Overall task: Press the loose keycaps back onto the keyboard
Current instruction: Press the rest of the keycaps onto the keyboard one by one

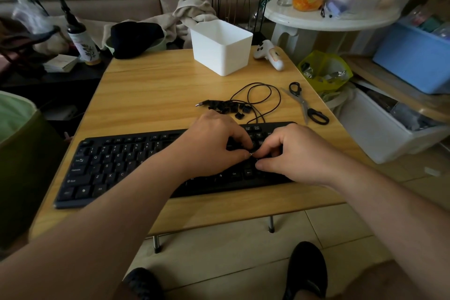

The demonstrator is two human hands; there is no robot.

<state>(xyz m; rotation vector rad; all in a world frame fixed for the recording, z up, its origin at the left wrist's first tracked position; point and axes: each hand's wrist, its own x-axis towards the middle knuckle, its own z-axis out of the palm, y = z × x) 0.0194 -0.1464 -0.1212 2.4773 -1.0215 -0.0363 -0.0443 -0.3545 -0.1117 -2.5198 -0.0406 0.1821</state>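
Both hands seating a keycap on the right part of the keyboard.

The wooden table [151, 95] carries the black keyboard [117, 163] along its near edge, long axis running left to right and tilted a little, the right end farther off; its legends face the person. The left hand [214, 143] and right hand [294, 153] meet over the right-hand block of keys, fingers curled, fingertips [246, 154] pinching something small that I take for a keycap, though it is too small to be sure. This looks like the seating step: next it wants the cap squared over its stem and pressed straight down. A pile of loose keycaps [229, 107] waits just beyond the keyboard, tangled with the black cable [263, 95], so plenty is left. Scissors [306, 105] lie to the right, a white bin [221, 48] at the far side.
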